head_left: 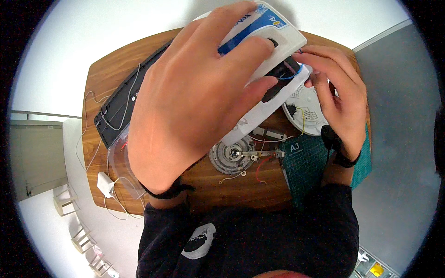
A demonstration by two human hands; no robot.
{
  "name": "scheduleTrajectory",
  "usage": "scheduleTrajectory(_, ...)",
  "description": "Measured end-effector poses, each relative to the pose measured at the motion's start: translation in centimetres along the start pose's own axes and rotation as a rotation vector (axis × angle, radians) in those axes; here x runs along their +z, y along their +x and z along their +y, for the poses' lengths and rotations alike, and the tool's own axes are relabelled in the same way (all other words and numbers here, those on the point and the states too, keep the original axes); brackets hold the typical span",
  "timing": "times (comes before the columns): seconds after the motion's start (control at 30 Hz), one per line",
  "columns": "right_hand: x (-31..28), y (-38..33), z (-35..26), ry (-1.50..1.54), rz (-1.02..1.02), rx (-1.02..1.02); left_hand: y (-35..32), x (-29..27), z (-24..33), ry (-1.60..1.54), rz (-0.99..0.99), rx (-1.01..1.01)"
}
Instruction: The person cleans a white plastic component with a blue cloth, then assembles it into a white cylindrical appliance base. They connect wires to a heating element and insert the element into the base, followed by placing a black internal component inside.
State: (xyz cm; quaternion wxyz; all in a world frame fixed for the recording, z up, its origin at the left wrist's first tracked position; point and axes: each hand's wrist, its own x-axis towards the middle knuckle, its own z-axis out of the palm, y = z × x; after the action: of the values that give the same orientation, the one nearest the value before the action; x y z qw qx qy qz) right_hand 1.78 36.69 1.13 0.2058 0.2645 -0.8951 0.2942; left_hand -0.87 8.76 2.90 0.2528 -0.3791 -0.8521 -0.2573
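Note:
My left hand [199, 92] reaches over a white plastic casing [293, 38] with a blue printed panel and a dark button or opening. Its fingers wrap over the top, with the thumb along the near side. The casing is held tilted above the table, and a gap shows black parts [278, 76] inside. A thin blue wire [297, 74] curves from that gap towards my right hand [343, 88]. The right fingers are bent together at the casing's right end; what they pinch there is hidden. Below them lies a white round plastic disc [308, 116] with a yellow wire.
A round metallic part [227, 160] with loose wires sits on the wooden table [218, 192]. A green cutting mat [301, 167] lies at the right. At left are a long black panel [111, 113], a clear plastic tray [125, 162], a white adapter [105, 184] and cables.

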Motion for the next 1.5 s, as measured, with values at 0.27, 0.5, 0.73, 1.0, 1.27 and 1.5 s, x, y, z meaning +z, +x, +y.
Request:
scheduleTrajectory(0.27,0.0,0.5,-0.1,-0.103,-0.022,-0.127,-0.1,-0.1,-0.2,-0.002,-0.006,-0.002)
scheduleTrajectory(0.5,0.0,0.8,-0.2,-0.183,0.074,-0.262,-0.3,-0.3,-0.2,-0.008,-0.016,-0.012)
scheduleTrajectory(0.73,0.5,0.6,-0.1,-0.078,0.05,-0.167,-0.4,-0.1,-0.1,-0.014,-0.021,-0.014)
scheduleTrajectory(1.0,0.9,0.7,0.8,-0.171,-0.117,-0.209,-0.9,-0.6,0.4,-0.026,-0.049,-0.064)
scheduleTrajectory(1.27,0.2,0.4,0.1,-0.162,-0.179,-0.238,-0.8,-0.9,1.0,-0.055,-0.054,-0.108)
scheduleTrajectory(1.5,0.8,0.2,0.3,-0.169,-0.042,-0.223,-1.0,0.1,0.7,-0.047,-0.08,-0.038)
